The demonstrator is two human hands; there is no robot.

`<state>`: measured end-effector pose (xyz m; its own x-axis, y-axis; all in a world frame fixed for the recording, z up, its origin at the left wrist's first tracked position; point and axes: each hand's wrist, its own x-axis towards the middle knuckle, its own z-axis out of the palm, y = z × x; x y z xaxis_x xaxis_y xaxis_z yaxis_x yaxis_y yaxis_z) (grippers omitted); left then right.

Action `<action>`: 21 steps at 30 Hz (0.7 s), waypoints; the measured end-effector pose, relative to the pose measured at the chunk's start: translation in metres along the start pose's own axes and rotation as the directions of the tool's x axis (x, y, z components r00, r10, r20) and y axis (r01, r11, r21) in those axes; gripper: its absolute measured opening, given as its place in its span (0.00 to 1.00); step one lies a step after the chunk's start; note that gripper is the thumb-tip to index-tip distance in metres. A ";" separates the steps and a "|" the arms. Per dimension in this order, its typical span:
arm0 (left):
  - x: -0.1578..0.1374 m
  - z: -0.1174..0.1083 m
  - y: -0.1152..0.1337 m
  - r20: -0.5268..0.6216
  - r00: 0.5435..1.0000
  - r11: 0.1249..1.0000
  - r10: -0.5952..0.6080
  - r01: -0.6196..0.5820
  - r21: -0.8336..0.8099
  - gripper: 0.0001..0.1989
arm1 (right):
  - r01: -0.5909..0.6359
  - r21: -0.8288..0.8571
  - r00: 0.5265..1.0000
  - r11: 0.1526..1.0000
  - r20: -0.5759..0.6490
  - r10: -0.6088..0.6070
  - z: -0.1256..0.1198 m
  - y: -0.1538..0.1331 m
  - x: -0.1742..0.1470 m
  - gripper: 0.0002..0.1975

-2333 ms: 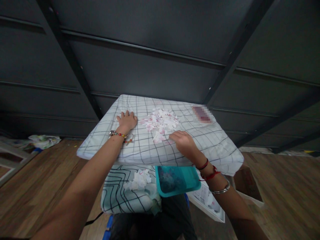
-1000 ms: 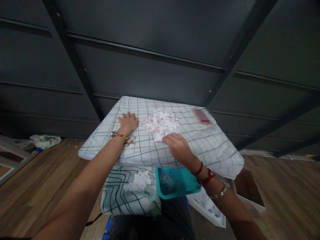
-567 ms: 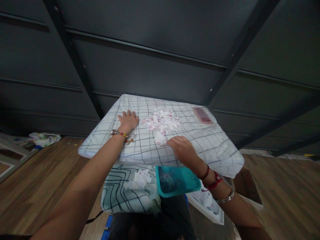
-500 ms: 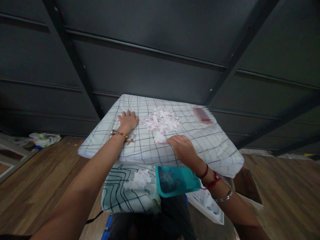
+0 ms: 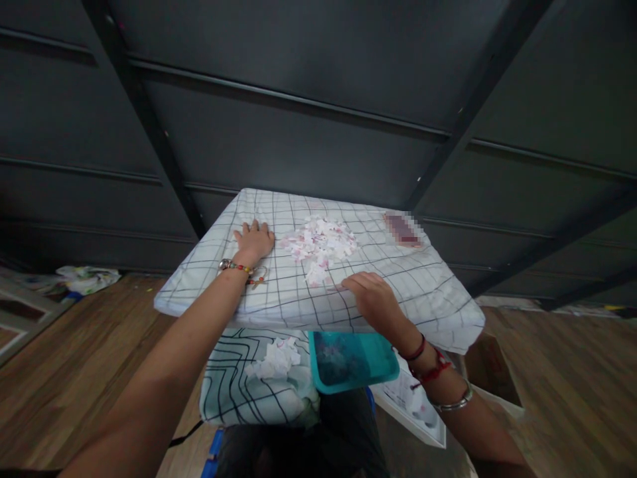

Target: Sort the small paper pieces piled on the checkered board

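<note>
My left hand (image 5: 255, 241) lies flat on the checked cloth (image 5: 283, 302) over the table, fingers spread, to the left of a heap of small white paper scraps (image 5: 323, 238) with pinkish marks. A smaller clump of paper scraps (image 5: 317, 273) sits at the heap's near side. Just right of that clump, my right hand (image 5: 371, 295) rests low over the cloth, its fingers pressed together and pointing left. Whatever lies between those fingertips, if anything, is too small to make out.
Below the table edge, a teal plastic tray (image 5: 348, 386) sits over my lap. Left of it, more paper scraps (image 5: 279, 358) lie on a patterned cushion (image 5: 229, 398). A white box (image 5: 432, 431) stands lower right. A blurred reddish item (image 5: 403, 229) lies at the table's far right, before a dark panelled wall (image 5: 298, 139).
My right hand has drawn slightly to the right and nearer me, away from the small clump of scraps. My left hand stays in place.
</note>
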<state>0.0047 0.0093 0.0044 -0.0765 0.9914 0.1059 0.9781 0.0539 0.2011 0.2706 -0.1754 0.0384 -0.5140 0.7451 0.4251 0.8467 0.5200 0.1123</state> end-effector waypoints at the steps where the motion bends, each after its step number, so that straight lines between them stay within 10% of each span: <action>1: 0.000 0.000 0.000 -0.002 1.000 1.000 0.000 0.000 0.000 0.29 | -0.003 0.006 1.000 1.000 -0.025 0.003 0.000 0.000 0.002 0.13; 21: -0.001 -0.002 0.001 0.005 1.000 1.000 0.003 -0.003 0.007 0.29 | 0.015 0.048 1.000 0.999 -0.013 -0.015 -0.001 -0.003 0.006 0.13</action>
<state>0.0052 0.0076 0.0064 -0.0728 0.9921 0.1017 0.9797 0.0520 0.1938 0.2651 -0.1726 0.0419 -0.5245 0.7317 0.4353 0.8311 0.5510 0.0753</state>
